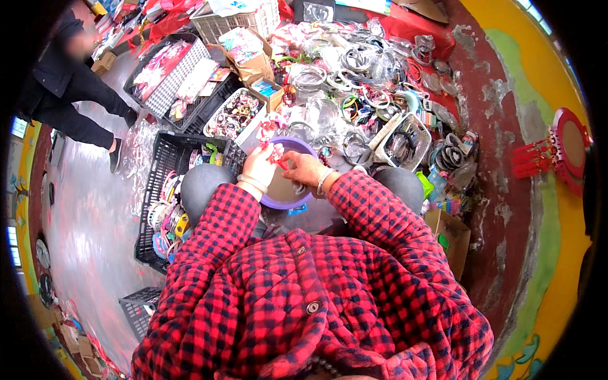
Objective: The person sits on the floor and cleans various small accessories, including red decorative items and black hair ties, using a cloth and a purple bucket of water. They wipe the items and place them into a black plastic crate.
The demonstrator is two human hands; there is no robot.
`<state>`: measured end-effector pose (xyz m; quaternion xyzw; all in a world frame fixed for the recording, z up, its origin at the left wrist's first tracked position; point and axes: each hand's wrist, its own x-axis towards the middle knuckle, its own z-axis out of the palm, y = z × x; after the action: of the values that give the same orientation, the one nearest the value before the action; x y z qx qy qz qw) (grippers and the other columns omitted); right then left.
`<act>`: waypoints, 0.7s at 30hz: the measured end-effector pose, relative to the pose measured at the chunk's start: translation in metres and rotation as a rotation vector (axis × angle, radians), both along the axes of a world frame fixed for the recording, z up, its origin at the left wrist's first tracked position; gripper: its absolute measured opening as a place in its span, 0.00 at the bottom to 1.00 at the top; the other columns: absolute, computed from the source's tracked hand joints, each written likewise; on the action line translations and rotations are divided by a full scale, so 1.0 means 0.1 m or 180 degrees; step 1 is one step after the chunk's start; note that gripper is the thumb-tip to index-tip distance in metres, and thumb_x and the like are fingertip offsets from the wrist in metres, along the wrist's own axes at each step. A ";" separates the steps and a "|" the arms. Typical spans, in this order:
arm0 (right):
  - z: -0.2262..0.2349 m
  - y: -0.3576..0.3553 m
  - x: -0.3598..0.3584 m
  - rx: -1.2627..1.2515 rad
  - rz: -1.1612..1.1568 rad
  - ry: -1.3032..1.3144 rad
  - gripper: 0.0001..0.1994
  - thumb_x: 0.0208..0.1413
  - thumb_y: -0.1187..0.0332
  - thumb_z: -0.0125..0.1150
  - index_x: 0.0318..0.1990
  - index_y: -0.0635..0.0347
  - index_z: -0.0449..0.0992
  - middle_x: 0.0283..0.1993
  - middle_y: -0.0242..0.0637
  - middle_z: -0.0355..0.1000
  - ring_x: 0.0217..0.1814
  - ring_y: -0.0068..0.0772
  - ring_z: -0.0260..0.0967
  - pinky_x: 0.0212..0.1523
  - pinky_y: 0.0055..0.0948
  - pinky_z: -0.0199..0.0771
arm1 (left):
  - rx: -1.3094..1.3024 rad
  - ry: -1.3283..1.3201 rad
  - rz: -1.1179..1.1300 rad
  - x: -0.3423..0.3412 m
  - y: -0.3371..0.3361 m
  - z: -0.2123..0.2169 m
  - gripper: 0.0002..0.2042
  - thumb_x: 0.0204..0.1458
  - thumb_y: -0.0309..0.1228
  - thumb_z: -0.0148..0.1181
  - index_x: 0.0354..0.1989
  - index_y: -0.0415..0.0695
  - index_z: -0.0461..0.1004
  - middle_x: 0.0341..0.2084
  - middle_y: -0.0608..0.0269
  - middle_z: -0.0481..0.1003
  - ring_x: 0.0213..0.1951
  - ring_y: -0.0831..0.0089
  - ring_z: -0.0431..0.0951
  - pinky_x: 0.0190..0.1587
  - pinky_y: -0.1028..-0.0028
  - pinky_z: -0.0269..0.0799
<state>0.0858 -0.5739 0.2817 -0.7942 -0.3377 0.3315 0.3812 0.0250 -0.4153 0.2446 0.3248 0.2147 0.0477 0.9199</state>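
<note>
Over a purple basin [283, 204] between my knees, both hands work close together on a small red-and-white decorated piece [277, 152]. Its exact kind is too small to make out. My left hand [258, 168] is closed on it from the left side. From the right, my right hand [305, 170] pinches at its lower edge with thumb and fingertips. Just beyond the left hand, more red-and-white bits [269, 125] show, and I cannot tell whether they join the held piece.
A black crate [151, 212] of headbands stands left of my knee. Ahead lie a white basket [235, 114] of small ornaments and a heap of bagged hoops [326, 117]. Right of it sits a white basket [423, 149]. A person [66, 88] stands far left; a cardboard box [453, 234] is at right.
</note>
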 end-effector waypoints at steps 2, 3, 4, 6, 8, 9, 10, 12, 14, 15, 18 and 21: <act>-0.03 -0.02 0.01 -0.0048 -0.0233 0.0100 0.22 0.44 0.65 0.61 0.49 0.58 0.66 0.25 0.40 0.71 0.27 0.31 0.70 0.30 0.29 0.69 | -0.0206 -0.0076 -0.0062 0.02 -0.01 0.03 0.10 0.55 0.26 0.45 0.44 0.35 0.62 0.38 0.51 0.69 0.44 0.61 0.70 0.50 0.64 0.65; -0.04 -0.04 0.02 -0.0043 -0.0235 0.0091 0.21 0.42 0.62 0.61 0.45 0.58 0.69 0.32 0.49 0.73 0.37 0.45 0.71 0.40 0.34 0.68 | -0.0228 0.0013 -0.0056 0.00 -0.02 0.04 0.10 0.55 0.26 0.45 0.44 0.35 0.62 0.38 0.50 0.69 0.44 0.61 0.70 0.50 0.64 0.65; -0.03 -0.03 0.04 -0.0050 -0.0213 -0.0002 0.20 0.42 0.61 0.61 0.45 0.58 0.70 0.32 0.49 0.73 0.37 0.45 0.71 0.40 0.34 0.68 | -0.0245 0.0083 -0.0043 0.00 -0.03 0.10 0.10 0.55 0.26 0.45 0.44 0.35 0.62 0.38 0.50 0.69 0.44 0.61 0.70 0.50 0.63 0.65; 0.01 -0.03 0.04 -0.0085 -0.0206 -0.0078 0.19 0.42 0.61 0.60 0.43 0.58 0.71 0.32 0.49 0.73 0.38 0.46 0.71 0.41 0.34 0.68 | -0.0303 0.0035 -0.0035 0.00 0.00 0.00 0.09 0.55 0.26 0.45 0.42 0.36 0.63 0.39 0.49 0.69 0.45 0.60 0.70 0.51 0.62 0.64; 0.03 -0.04 0.04 -0.0126 -0.0265 -0.0056 0.18 0.42 0.60 0.60 0.41 0.58 0.72 0.33 0.48 0.73 0.38 0.46 0.71 0.42 0.34 0.68 | -0.0381 0.0149 -0.0050 -0.01 -0.03 0.10 0.09 0.55 0.27 0.45 0.41 0.36 0.63 0.39 0.49 0.69 0.45 0.59 0.69 0.51 0.61 0.63; 0.03 -0.04 0.05 -0.0171 -0.0228 -0.0180 0.17 0.42 0.60 0.60 0.40 0.58 0.73 0.33 0.48 0.73 0.38 0.46 0.71 0.41 0.35 0.68 | -0.0420 0.0207 -0.0058 -0.01 -0.04 0.13 0.09 0.55 0.27 0.45 0.41 0.36 0.63 0.39 0.48 0.69 0.46 0.58 0.69 0.52 0.60 0.63; 0.02 -0.05 0.05 -0.0218 -0.0186 -0.0304 0.16 0.42 0.60 0.59 0.39 0.58 0.73 0.33 0.48 0.73 0.38 0.46 0.71 0.41 0.35 0.68 | -0.0457 0.0155 -0.0099 -0.02 -0.04 0.13 0.09 0.55 0.28 0.44 0.41 0.36 0.64 0.39 0.49 0.70 0.45 0.59 0.70 0.51 0.60 0.63; 0.01 -0.07 0.05 -0.0319 -0.0063 -0.0480 0.15 0.43 0.60 0.58 0.37 0.59 0.74 0.32 0.49 0.72 0.38 0.47 0.70 0.40 0.36 0.68 | -0.0529 0.0053 -0.0179 -0.03 -0.01 0.11 0.09 0.56 0.29 0.44 0.41 0.37 0.64 0.38 0.51 0.71 0.44 0.59 0.71 0.50 0.61 0.64; 0.01 -0.08 0.04 -0.0446 0.0102 -0.0581 0.14 0.44 0.60 0.56 0.34 0.59 0.75 0.32 0.49 0.72 0.37 0.48 0.70 0.39 0.37 0.68 | -0.0488 0.0072 -0.0236 -0.03 -0.01 0.12 0.09 0.56 0.30 0.45 0.40 0.38 0.65 0.37 0.51 0.71 0.44 0.59 0.71 0.50 0.61 0.64; 0.00 -0.09 0.04 -0.0394 0.0135 -0.0561 0.14 0.45 0.60 0.55 0.34 0.60 0.75 0.31 0.50 0.72 0.37 0.49 0.70 0.39 0.38 0.68 | -0.0467 0.0082 -0.0263 -0.04 0.00 0.13 0.09 0.56 0.31 0.45 0.39 0.38 0.65 0.37 0.51 0.72 0.44 0.59 0.71 0.50 0.61 0.64; -0.04 -0.11 0.02 -0.0266 0.0144 -0.0495 0.14 0.47 0.60 0.54 0.35 0.60 0.76 0.31 0.51 0.71 0.36 0.50 0.69 0.39 0.38 0.68 | -0.0539 0.0296 -0.0437 -0.09 0.00 0.13 0.09 0.55 0.34 0.48 0.39 0.42 0.67 0.37 0.51 0.72 0.45 0.61 0.70 0.50 0.62 0.64; -0.11 -0.13 -0.02 -0.0229 -0.0045 -0.0437 0.14 0.48 0.59 0.53 0.37 0.59 0.76 0.30 0.51 0.71 0.35 0.50 0.70 0.39 0.38 0.68 | -0.0332 0.0846 -0.0635 -0.16 -0.10 0.18 0.11 0.54 0.37 0.49 0.39 0.44 0.68 0.36 0.56 0.73 0.42 0.65 0.72 0.46 0.65 0.66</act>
<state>0.0839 -0.5867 0.2703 -0.8306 -0.3454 0.2854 0.3307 0.0091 -0.4252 0.2629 0.2997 0.3033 -0.0984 0.8992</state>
